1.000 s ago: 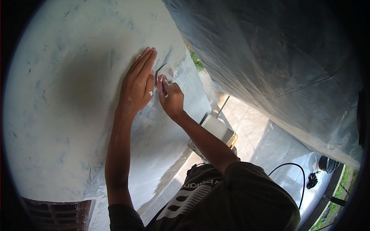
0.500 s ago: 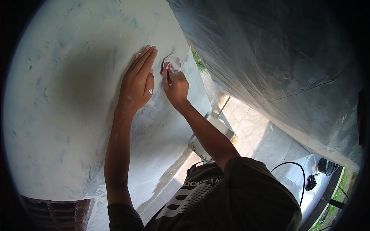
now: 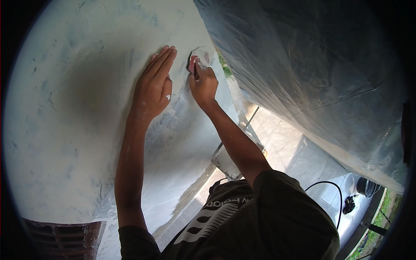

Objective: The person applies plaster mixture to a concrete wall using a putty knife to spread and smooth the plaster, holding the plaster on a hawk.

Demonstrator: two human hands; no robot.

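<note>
My left hand (image 3: 154, 89) lies flat against a pale plastered wall (image 3: 78, 108), fingers together and pointing up. Just to its right, my right hand (image 3: 203, 84) grips a small red-handled putty scraper (image 3: 196, 58), pressing its blade on the wall close to the wall's right edge. White putty spots mark my left thumb.
A plastic-covered surface (image 3: 312, 73) slopes across the right. Below my right arm stands a pale rectangular tray or bucket (image 3: 225, 162) on a tiled floor (image 3: 299, 160). A black cable (image 3: 329, 188), a dark pot (image 3: 366, 186) and grass lie at the lower right. A brick patch (image 3: 65, 238) shows at the bottom left.
My right hand has slid the scraper upward along the wall, from beside my left thumb to level with my left fingertips. My left hand stays flat in place.
</note>
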